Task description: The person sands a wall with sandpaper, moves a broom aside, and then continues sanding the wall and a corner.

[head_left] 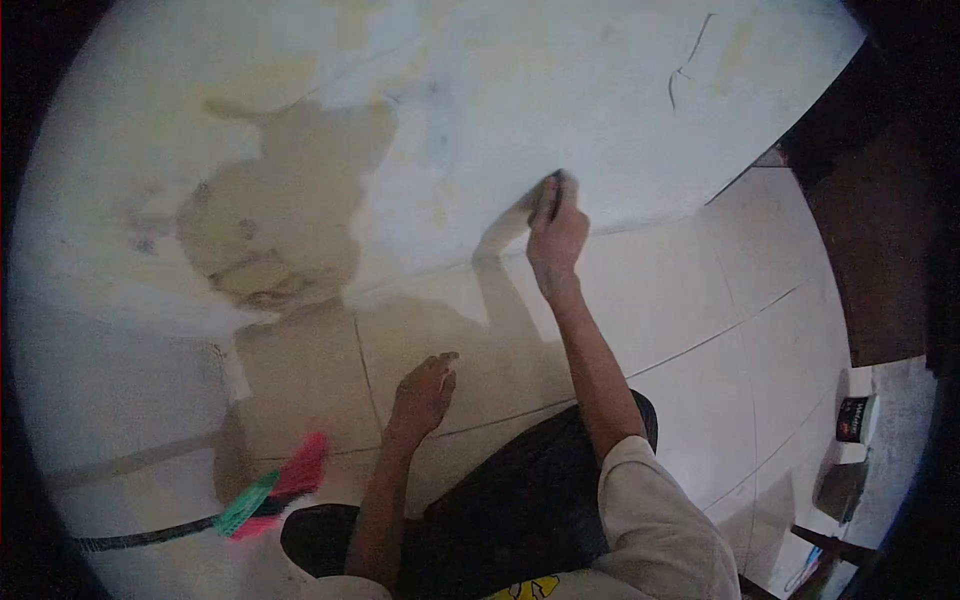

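Observation:
My right hand (pixel 557 237) reaches forward, its fingers closed around a small dark object (pixel 559 177) held at the lower part of the pale wall (pixel 600 90). What kind of object it is cannot be made out. Above the tiled floor (pixel 680 300), my left hand (pixel 424 392) is held in front of my knee, fingers loosely bent and apart, with nothing in it. The wall has yellowish patches and a thin dark crack or mark at the upper right. My shadow falls across wall and floor.
A broom-like thing with pink and green bristles (pixel 272 492) and a dark handle lies at the lower left. To the right stand a dark, white-lidded tub (pixel 855 418) and a brown panel (pixel 880 240). Dark bars (pixel 835 548) are at the lower right.

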